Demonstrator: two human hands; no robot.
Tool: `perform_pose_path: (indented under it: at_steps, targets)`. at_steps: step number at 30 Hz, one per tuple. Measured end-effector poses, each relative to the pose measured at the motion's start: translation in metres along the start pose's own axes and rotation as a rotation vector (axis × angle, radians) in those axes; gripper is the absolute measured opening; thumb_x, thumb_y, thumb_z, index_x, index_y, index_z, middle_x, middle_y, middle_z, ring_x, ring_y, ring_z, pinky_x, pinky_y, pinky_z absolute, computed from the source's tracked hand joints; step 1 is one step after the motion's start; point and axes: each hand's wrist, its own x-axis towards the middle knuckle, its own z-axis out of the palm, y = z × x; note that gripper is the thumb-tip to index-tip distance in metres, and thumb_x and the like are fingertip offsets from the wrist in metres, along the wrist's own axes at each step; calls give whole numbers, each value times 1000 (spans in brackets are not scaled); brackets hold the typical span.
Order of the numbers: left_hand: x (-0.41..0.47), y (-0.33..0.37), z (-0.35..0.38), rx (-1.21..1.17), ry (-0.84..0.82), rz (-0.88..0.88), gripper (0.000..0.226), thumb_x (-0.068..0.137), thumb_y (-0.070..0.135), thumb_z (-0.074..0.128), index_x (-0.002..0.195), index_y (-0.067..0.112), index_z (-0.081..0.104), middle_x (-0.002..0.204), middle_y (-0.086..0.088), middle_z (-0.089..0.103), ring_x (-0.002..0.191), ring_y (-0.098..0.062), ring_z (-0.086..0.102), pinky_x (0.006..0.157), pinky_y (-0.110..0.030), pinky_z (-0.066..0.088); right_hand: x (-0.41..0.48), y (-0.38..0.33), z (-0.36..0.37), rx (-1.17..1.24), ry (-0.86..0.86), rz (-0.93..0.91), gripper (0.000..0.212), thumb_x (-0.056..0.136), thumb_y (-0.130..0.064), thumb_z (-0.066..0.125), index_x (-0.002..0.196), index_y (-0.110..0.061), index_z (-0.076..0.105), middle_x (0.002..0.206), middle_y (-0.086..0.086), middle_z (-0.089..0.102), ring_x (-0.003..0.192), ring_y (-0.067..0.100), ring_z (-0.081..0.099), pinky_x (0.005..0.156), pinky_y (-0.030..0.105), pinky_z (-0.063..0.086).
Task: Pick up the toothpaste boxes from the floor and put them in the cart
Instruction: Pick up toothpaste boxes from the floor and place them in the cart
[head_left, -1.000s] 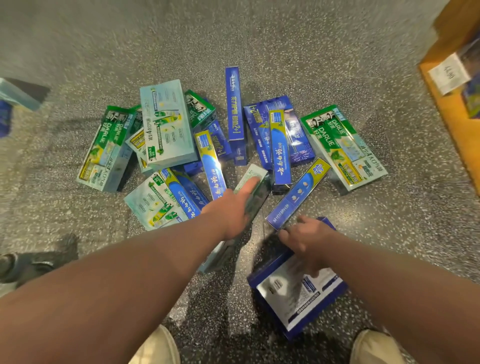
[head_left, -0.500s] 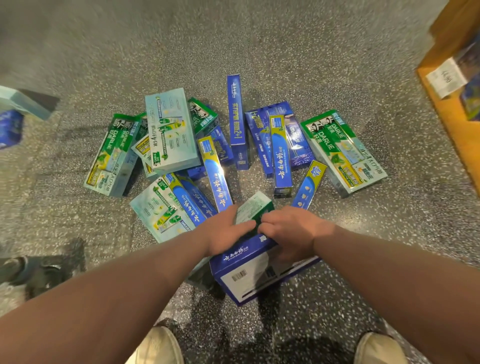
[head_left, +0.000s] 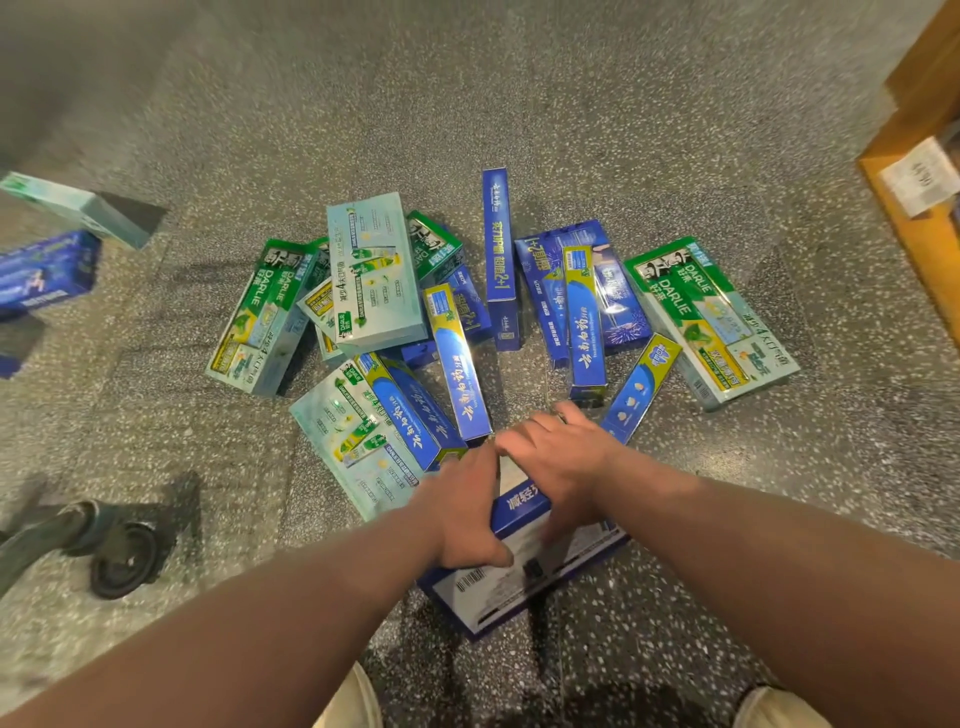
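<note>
A: Status of the hands?

B: The left hand (head_left: 462, 512) and the right hand (head_left: 563, 457) are both pressing on one large dark-blue cardboard toothpaste box with a white barcode panel (head_left: 511, 587). Each grip is clamping it: left thumb on the near face, fingers of both hands wrapping over the far top edge. The box is tilting up, its near corner sitting at or just above the speckled grey terrazzo floor (head_left: 571, 104); contact cannot be told.

A: Remaining stock?

B: Most of it, judging by the heap. A pile of green, pale-teal and blue toothpaste cartons (head_left: 457, 322) is lying on the floor just beyond the hands, including a green-and-white multipack carton (head_left: 711, 322) on the right.

A: And the cart?

B: A black caster wheel on a grey frame (head_left: 122, 558) is showing at the left edge; it is probably the cart's. A pale-teal carton (head_left: 78, 208) and a blue carton (head_left: 47, 270) are appearing blurred above it, possibly loaded already. The task is looking early
</note>
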Motion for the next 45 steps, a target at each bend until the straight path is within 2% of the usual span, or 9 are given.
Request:
perform_pose_path:
  at_steps: [3,11,18,21,25,28,31,39,45]
  targets:
    - [-6,2,0,22,4,13,111,58,52,88,144,15,29,138,-5,47,123,-30,49,100,-47,47,0,-3,-3,-22,-9,4,135,34,-84,77,141,-18,27,125,4,54,120,27,48,112,52,22]
    - [-11,-18,-16,23,-48,-10,80,60,49,86,117,17,41,116,-3,53,101,-25,57,84,-37,51,-2,-20,-25,4,26,33,82,56,-68,72,118,-20,50,115,4,53,109,26,53,99,44,38]
    - [-16,-15,-13,42,-55,-75,105,59,77,74,138,27,26,130,2,51,114,-28,60,95,-50,50,1,-19,-24,-42,51,16,96,54,-87,64,117,-15,49,113,6,56,104,28,57,97,45,38]
    - [-17,-14,-15,17,-29,-68,86,66,72,73,127,25,34,123,2,54,108,-28,62,93,-47,51,2,-17,-24,-40,23,31,99,50,-89,64,114,-15,48,111,4,56,101,27,58,93,44,37]
    - [-13,-14,-31,-21,-75,-32,81,67,52,81,128,23,37,124,-1,58,108,-29,62,92,-42,51,5,-13,-43,54,-151,43,103,42,-78,76,120,-19,45,119,-1,56,112,22,53,98,44,33]
    - [-10,-14,-47,22,-126,-11,81,67,46,84,129,23,38,122,-2,59,106,-29,63,92,-42,53,6,-10,-54,67,-216,21,97,38,-75,80,113,-25,45,112,-4,59,106,21,59,93,39,44]
    - [-6,-18,-66,18,-165,-7,87,63,44,88,132,23,39,121,-1,60,103,-27,64,91,-44,54,12,-6,-64,68,-195,7,87,42,-72,80,104,-27,38,104,-3,60,94,24,62,81,40,54]
    - [-2,-22,-131,185,-109,0,84,64,46,89,127,18,42,118,-5,60,102,-27,61,88,-42,55,20,4,-113,121,-73,68,76,49,-68,75,104,-29,40,90,-6,54,78,20,56,69,40,53]
    - [-71,12,-225,196,-17,29,87,64,51,85,131,18,41,124,-4,58,110,-28,61,88,-39,52,-25,-16,-226,50,-45,109,82,50,-70,76,112,-28,40,102,-6,57,93,23,63,66,35,46]
